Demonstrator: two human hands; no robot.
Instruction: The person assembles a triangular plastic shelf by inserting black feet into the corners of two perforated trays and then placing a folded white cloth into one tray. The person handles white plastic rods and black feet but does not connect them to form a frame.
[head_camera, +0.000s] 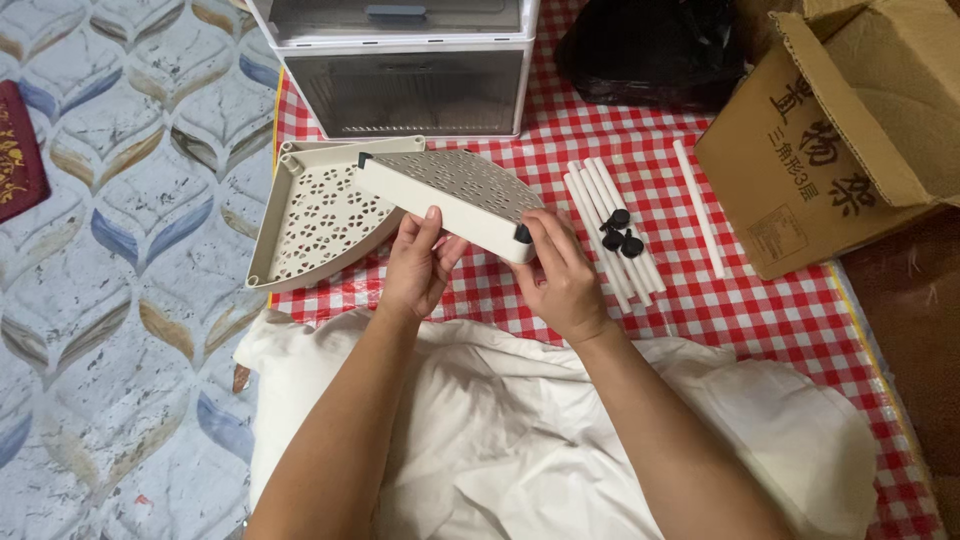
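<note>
Head view. A cream, quarter-round perforated shelf tray (455, 195) was held tilted above a red-and-white checked cloth (760, 310), which is taken here as the landmark for all places. The left hand (418, 262) was closed on the tray's straight front wall, with the thumb on its outer face and the fingers under its lower edge. The right hand (560, 275) was closed on the tray's right corner, where a black plug (522, 234) was seated in the wall; the fingertips lay touching that plug.

A second tray (315, 215) of the same kind was laid flat at the cloth's left edge, partly under the held tray and overhanging a patterned floor mat (130, 200). A bundle of white tubes (605, 215) was laid near the cloth's middle, just right of the held tray, with several loose black caps (620, 235) resting on it. One single white tube (698, 205) was laid apart, further right on the cloth. A grey-fronted plastic storage box (410, 75) was set at the cloth's far edge, and a black bag (650, 50) beside it. An open cardboard carton (830, 150) was placed at the cloth's right side. A white garment (520, 420) covered the cloth's near edge.
</note>
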